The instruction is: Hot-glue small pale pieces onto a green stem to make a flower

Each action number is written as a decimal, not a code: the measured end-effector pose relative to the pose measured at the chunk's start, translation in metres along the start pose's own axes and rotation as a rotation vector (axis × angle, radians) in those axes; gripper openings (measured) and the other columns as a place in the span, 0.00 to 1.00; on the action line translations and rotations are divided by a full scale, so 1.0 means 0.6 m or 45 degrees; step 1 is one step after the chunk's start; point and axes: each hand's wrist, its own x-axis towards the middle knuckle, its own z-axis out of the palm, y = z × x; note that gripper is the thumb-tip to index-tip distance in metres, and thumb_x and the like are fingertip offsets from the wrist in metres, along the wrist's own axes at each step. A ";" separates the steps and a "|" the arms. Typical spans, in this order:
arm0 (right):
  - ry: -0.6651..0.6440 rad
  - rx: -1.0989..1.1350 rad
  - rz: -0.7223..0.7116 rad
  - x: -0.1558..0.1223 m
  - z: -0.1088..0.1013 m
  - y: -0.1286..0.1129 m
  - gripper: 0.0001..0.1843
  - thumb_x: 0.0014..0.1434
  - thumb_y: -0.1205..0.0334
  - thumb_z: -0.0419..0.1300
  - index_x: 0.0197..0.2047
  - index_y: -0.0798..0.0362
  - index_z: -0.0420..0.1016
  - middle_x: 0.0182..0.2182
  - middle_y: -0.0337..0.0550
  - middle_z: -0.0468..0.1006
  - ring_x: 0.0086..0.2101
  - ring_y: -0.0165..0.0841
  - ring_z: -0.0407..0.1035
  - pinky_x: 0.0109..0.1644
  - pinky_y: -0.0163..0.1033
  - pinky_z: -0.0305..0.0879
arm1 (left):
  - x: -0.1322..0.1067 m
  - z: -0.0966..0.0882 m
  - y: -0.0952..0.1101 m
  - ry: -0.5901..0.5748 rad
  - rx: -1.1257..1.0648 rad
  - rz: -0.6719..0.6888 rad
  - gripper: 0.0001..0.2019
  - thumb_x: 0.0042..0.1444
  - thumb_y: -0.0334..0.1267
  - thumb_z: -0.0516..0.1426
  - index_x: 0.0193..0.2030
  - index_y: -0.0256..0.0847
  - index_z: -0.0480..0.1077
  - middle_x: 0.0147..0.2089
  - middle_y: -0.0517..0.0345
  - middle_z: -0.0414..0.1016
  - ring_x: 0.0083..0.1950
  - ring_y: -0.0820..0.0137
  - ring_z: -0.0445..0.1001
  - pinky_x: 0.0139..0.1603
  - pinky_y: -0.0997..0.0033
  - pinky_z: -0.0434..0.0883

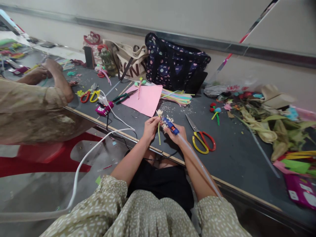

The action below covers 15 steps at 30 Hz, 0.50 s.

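My left hand (149,129) pinches a small flower made of pale dried husk strips (163,118) with a green stem (159,133) hanging down. My right hand (178,135) grips a blue glue gun (170,125) with a long clear glue stick (197,161) trailing back along my forearm. The gun's tip touches the flower. Both hands meet at the near edge of the dark table (232,154).
Red-and-yellow scissors (202,140) lie right of my hands. A pink sheet (145,97), green pliers (123,97), coloured straws (176,96), two bags (172,64) and dried husks (269,128) sit around. Another person's arm (37,98) rests at the left. A white cable (84,161) hangs off the edge.
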 end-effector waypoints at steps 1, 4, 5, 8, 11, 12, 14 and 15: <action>-0.004 0.001 0.002 0.000 0.000 0.000 0.22 0.62 0.40 0.55 0.32 0.50 0.74 0.26 0.45 0.79 0.26 0.36 0.71 0.32 0.39 0.62 | 0.000 0.000 0.000 -0.008 0.000 0.004 0.15 0.42 0.42 0.72 0.33 0.35 0.79 0.27 0.58 0.76 0.27 0.77 0.71 0.35 0.75 0.70; -0.012 0.011 0.010 0.001 -0.001 -0.002 0.22 0.62 0.40 0.55 0.32 0.50 0.74 0.26 0.44 0.79 0.25 0.36 0.71 0.32 0.39 0.62 | 0.000 -0.001 0.000 -0.023 -0.010 0.012 0.15 0.42 0.42 0.72 0.33 0.34 0.79 0.27 0.59 0.76 0.27 0.78 0.71 0.35 0.75 0.70; -0.017 0.017 0.012 0.001 -0.001 -0.003 0.21 0.62 0.40 0.55 0.32 0.50 0.74 0.25 0.44 0.78 0.25 0.36 0.71 0.32 0.39 0.62 | 0.001 -0.001 0.000 -0.023 -0.014 0.011 0.15 0.42 0.42 0.72 0.33 0.34 0.79 0.27 0.59 0.77 0.27 0.77 0.71 0.35 0.76 0.70; -0.026 0.029 0.023 0.002 -0.004 -0.006 0.21 0.62 0.41 0.56 0.32 0.49 0.75 0.25 0.44 0.78 0.26 0.36 0.71 0.33 0.39 0.62 | 0.001 -0.001 -0.001 -0.006 -0.016 -0.002 0.15 0.41 0.42 0.72 0.33 0.34 0.79 0.27 0.58 0.77 0.27 0.77 0.72 0.35 0.75 0.71; -0.017 0.041 0.060 0.001 -0.009 -0.006 0.21 0.61 0.41 0.56 0.31 0.50 0.75 0.25 0.43 0.77 0.26 0.35 0.70 0.32 0.39 0.61 | 0.002 -0.001 0.000 0.035 -0.018 -0.026 0.17 0.39 0.42 0.73 0.33 0.34 0.79 0.26 0.59 0.77 0.27 0.76 0.73 0.35 0.74 0.71; -0.001 0.054 0.087 0.000 -0.011 -0.004 0.21 0.60 0.41 0.57 0.31 0.50 0.75 0.24 0.42 0.77 0.26 0.35 0.69 0.32 0.38 0.61 | 0.002 -0.001 0.000 0.049 -0.021 -0.036 0.17 0.39 0.42 0.73 0.33 0.35 0.79 0.26 0.58 0.77 0.27 0.76 0.73 0.35 0.74 0.71; 0.058 0.117 0.176 0.000 -0.016 0.000 0.20 0.59 0.41 0.59 0.31 0.50 0.75 0.24 0.40 0.75 0.26 0.34 0.68 0.32 0.38 0.61 | 0.001 -0.001 0.001 0.066 -0.033 -0.052 0.17 0.39 0.42 0.73 0.33 0.35 0.79 0.26 0.59 0.77 0.26 0.76 0.74 0.34 0.74 0.72; 0.106 0.166 0.236 0.001 -0.019 0.003 0.21 0.59 0.41 0.59 0.31 0.51 0.75 0.23 0.40 0.75 0.26 0.34 0.67 0.32 0.38 0.61 | 0.001 0.000 0.002 0.072 -0.038 -0.058 0.17 0.39 0.42 0.73 0.33 0.35 0.78 0.26 0.59 0.77 0.26 0.76 0.74 0.34 0.73 0.72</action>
